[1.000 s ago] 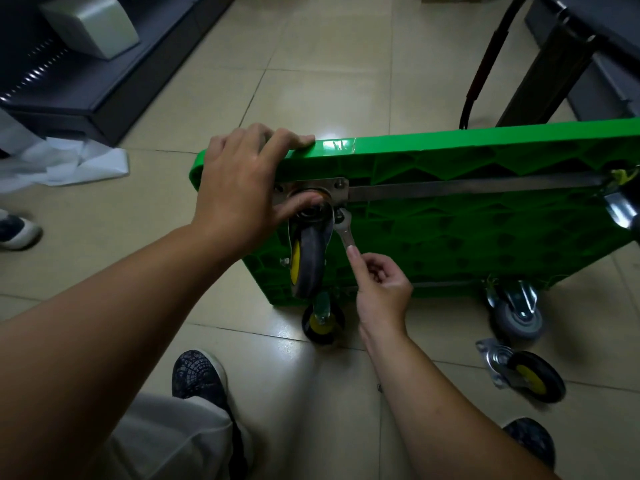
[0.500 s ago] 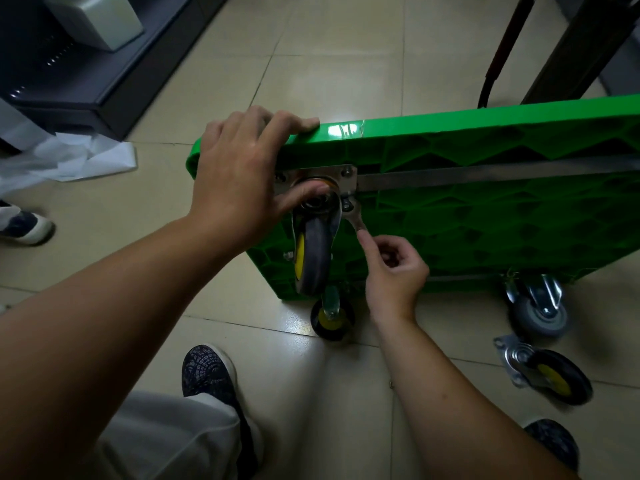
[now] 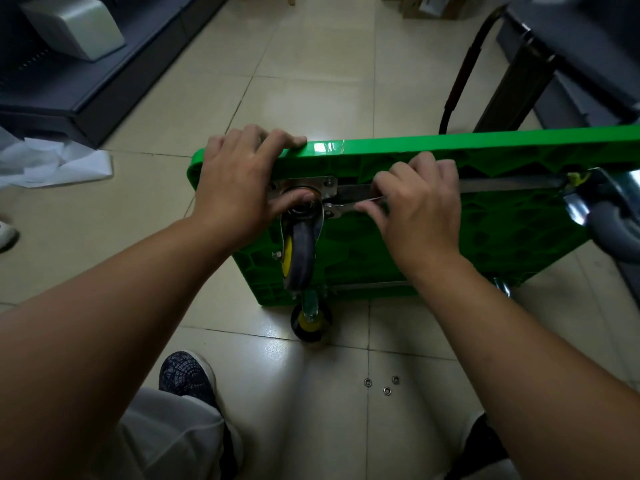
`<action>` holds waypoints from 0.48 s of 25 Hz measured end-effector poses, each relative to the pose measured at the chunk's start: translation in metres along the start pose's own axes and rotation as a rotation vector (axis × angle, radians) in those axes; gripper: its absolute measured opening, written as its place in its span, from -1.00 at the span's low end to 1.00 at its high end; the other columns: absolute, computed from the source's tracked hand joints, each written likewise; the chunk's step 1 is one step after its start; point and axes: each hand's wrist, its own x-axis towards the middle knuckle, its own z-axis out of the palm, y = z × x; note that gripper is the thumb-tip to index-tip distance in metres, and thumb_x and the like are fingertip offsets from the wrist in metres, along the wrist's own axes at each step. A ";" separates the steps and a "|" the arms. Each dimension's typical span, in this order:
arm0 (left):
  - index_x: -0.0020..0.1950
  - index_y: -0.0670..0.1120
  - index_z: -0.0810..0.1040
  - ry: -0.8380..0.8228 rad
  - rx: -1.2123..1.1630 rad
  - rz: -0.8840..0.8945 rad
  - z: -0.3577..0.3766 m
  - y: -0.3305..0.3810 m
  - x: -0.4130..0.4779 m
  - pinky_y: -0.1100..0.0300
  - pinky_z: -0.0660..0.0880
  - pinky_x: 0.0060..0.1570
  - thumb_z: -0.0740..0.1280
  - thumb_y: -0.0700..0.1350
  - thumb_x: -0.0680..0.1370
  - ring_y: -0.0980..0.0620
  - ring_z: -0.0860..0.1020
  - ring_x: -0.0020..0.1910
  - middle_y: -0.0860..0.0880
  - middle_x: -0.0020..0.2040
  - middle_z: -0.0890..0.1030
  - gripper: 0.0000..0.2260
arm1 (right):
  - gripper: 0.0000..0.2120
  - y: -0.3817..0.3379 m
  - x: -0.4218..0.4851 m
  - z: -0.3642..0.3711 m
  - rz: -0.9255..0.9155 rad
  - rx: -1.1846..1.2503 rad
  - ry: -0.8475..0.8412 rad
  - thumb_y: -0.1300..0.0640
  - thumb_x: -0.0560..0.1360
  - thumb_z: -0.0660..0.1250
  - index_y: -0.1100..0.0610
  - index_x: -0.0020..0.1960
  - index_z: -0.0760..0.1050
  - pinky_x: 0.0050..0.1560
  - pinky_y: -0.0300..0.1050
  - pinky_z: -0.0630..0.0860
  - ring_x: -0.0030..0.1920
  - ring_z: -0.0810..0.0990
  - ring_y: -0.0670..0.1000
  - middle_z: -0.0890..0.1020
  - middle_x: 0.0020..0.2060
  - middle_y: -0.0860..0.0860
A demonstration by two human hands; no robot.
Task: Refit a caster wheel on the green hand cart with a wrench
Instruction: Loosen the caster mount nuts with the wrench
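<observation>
The green hand cart (image 3: 433, 244) stands on its side on the tiled floor, underside facing me. A caster wheel (image 3: 300, 252) with a grey tyre and yellow hub sits with its metal plate (image 3: 329, 188) against the cart's upper left corner. My left hand (image 3: 239, 188) grips the cart's top edge, thumb pressing on the caster's swivel. My right hand (image 3: 415, 206) holds a silver wrench (image 3: 346, 206), which lies horizontally with its head at the plate's lower right bolt.
Another caster (image 3: 310, 320) touches the floor below the cart; a grey one (image 3: 613, 226) is at the right edge. Three washers (image 3: 382, 385) lie on the tiles between my legs. My shoe (image 3: 187, 375) is at lower left. Dark shelving (image 3: 69, 81) and white paper (image 3: 52, 161) lie left.
My right hand swung the wrench from pointing down to lying horizontally to the right. The view shifted, hiding the loose caster at lower right. My left hand kept its grip.
</observation>
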 end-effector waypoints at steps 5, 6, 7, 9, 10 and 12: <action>0.41 0.07 0.45 -0.003 -0.011 0.006 -0.003 0.003 0.000 -0.06 0.29 0.16 0.39 0.33 0.45 -0.18 0.47 0.14 -0.13 0.14 0.52 -0.40 | -0.75 0.009 -0.006 -0.006 -0.062 -0.002 -0.024 -0.08 0.40 0.52 0.10 -0.13 0.61 0.03 0.04 0.24 -0.06 0.50 0.15 0.60 -0.20 0.02; 0.41 0.08 0.45 -0.003 -0.013 0.005 -0.003 0.002 -0.001 -0.06 0.30 0.16 0.39 0.32 0.45 -0.17 0.47 0.15 -0.12 0.14 0.52 -0.40 | -0.76 0.014 -0.017 -0.004 0.028 0.069 -0.040 -0.10 0.41 0.51 0.07 -0.13 0.61 0.04 0.04 0.26 -0.05 0.49 0.10 0.60 -0.19 -0.02; 0.41 0.08 0.45 -0.004 -0.016 0.004 -0.002 0.002 -0.001 -0.06 0.30 0.17 0.39 0.32 0.45 -0.17 0.47 0.15 -0.12 0.15 0.52 -0.40 | -0.78 0.018 -0.032 -0.001 0.204 0.215 -0.046 -0.11 0.42 0.51 0.03 -0.14 0.61 0.06 0.03 0.30 -0.05 0.50 0.05 0.61 -0.19 -0.08; 0.41 0.08 0.44 -0.012 -0.022 0.000 -0.002 0.001 -0.002 -0.06 0.30 0.18 0.38 0.32 0.45 -0.16 0.47 0.16 -0.12 0.16 0.52 -0.40 | -0.81 0.017 -0.059 0.005 0.837 0.828 0.032 -0.08 0.43 0.52 0.02 -0.15 0.63 0.12 0.05 0.45 -0.08 0.57 -0.03 0.65 -0.18 -0.09; 0.41 0.08 0.44 -0.011 -0.023 -0.001 -0.002 0.001 -0.002 -0.06 0.30 0.18 0.38 0.33 0.45 -0.15 0.47 0.16 -0.12 0.16 0.52 -0.39 | -0.81 0.009 -0.068 0.009 1.207 1.153 0.079 -0.07 0.44 0.52 0.04 -0.11 0.63 0.18 0.04 0.48 -0.06 0.59 -0.04 0.67 -0.13 -0.05; 0.41 0.08 0.45 -0.003 -0.017 0.000 0.000 0.001 -0.002 -0.05 0.29 0.17 0.36 0.34 0.44 -0.15 0.47 0.16 -0.11 0.15 0.52 -0.39 | -0.78 -0.012 -0.083 0.020 1.582 1.435 -0.015 -0.07 0.47 0.48 0.05 -0.01 0.63 0.26 0.00 0.42 0.00 0.57 -0.05 0.66 -0.03 -0.04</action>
